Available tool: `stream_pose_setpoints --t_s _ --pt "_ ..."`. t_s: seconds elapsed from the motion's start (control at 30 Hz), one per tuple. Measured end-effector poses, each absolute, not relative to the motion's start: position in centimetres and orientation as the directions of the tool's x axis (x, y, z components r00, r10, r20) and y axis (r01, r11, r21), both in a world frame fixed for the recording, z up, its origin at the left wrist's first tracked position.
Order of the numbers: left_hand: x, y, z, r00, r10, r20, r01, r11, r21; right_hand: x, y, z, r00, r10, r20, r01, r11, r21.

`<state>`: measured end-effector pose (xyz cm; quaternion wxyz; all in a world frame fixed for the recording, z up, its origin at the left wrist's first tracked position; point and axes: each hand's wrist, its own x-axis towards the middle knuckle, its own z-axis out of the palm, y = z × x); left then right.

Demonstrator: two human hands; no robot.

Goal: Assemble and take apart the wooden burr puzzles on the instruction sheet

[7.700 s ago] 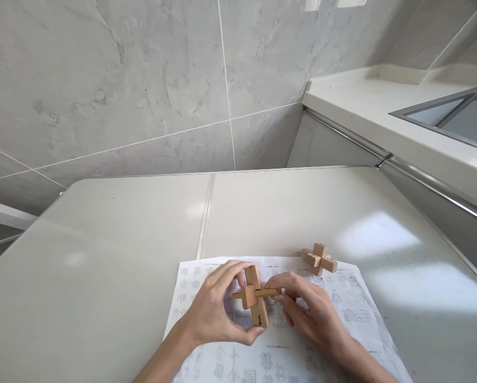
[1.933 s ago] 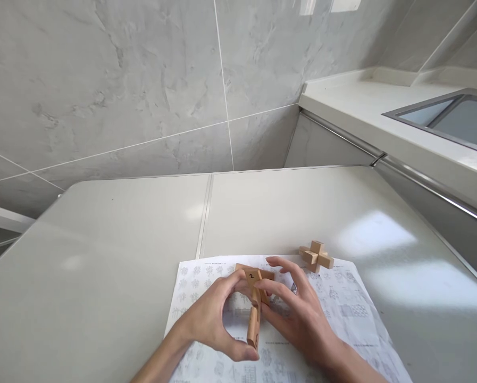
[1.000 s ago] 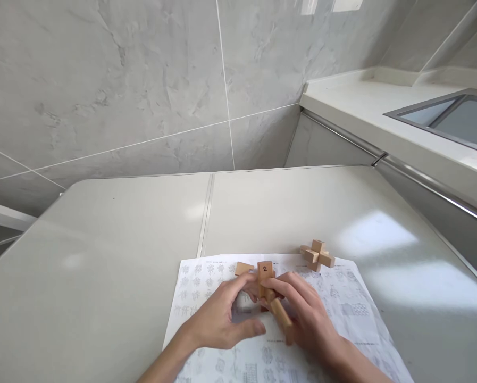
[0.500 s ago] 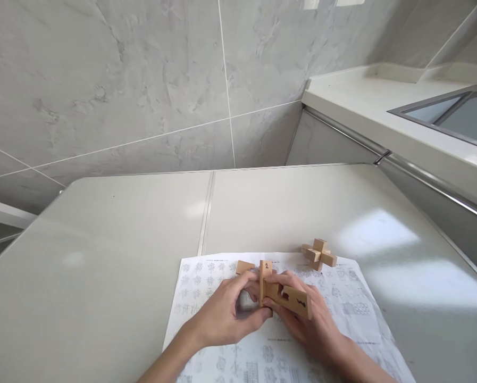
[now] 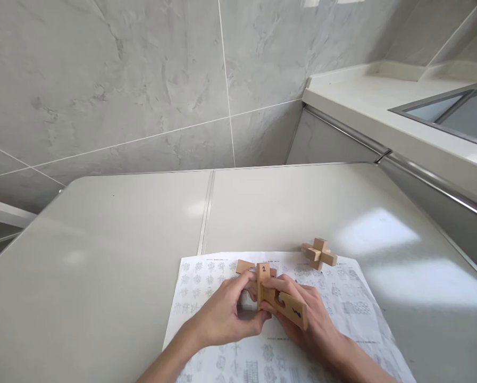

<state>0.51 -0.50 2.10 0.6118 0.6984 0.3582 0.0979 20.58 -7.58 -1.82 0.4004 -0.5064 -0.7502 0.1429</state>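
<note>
Both my hands work on a wooden puzzle over a printed sheet (image 5: 342, 314). My left hand (image 5: 226, 316) pinches an upright wooden block marked "2" (image 5: 264, 276). A flat notched wooden bar (image 5: 288, 306) with a black squiggle on it rests in my right hand (image 5: 312, 324), its fingers closed round it. That bar butts against the upright block. Another small wooden piece (image 5: 245, 266) lies on the sheet just behind my left fingers. An assembled wooden cross puzzle (image 5: 319, 254) sits apart at the sheet's far right corner.
The sheet lies on a pale table (image 5: 122, 239) with a seam down its middle. A grey tiled wall (image 5: 142, 80) stands behind. A white counter (image 5: 382, 111) with a sunken metal sink (image 5: 453, 111) runs along the right.
The pieces turned in my hands over the last seconds. Since half a second ago the notched bar has tilted slightly lower and nearer; the cross puzzle has not moved.
</note>
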Motion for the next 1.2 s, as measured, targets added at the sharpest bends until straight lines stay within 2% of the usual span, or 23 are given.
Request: stream_pose_setpoints --t_s 0.17,0.4,0.67,0.8,0.87,1.03,1.2 --pt "0.5 -0.6 1.9 0.71 0.636 -0.302 0.397 -0.007 0.918 20.6 -7.6 -1.5 -0.173 0.866 0.468 0.627 0.464 -0.626" --pt "0.4 -0.6 1.7 0.726 0.622 -0.294 0.392 -0.024 0.919 20.3 -7.9 -1.7 -0.045 0.881 0.472 0.561 0.413 -0.718" --pt "0.5 -0.6 1.7 0.726 0.644 -0.243 0.325 -0.01 0.946 20.4 -8.0 -2.3 -0.055 0.918 0.393 0.359 0.385 -0.85" --pt "0.2 -0.5 1.4 0.693 0.696 -0.188 0.267 -0.005 0.964 20.8 -8.1 -2.2 0.033 0.897 0.441 0.439 0.383 -0.813" --pt "-0.1 -0.4 1.2 0.661 0.733 -0.162 0.289 -0.049 0.956 21.0 -7.9 -2.1 0.074 0.89 0.451 0.476 0.366 -0.8" --pt "-1.0 0.3 1.0 0.621 0.776 -0.109 0.417 -0.21 0.884 21.2 -7.2 -2.2 0.117 0.906 0.407 0.449 0.317 -0.835" --pt "-1.3 0.9 0.8 0.681 0.72 0.131 0.375 -0.497 0.782 21.8 -6.8 -2.6 0.145 0.947 0.286 0.574 0.155 -0.804"
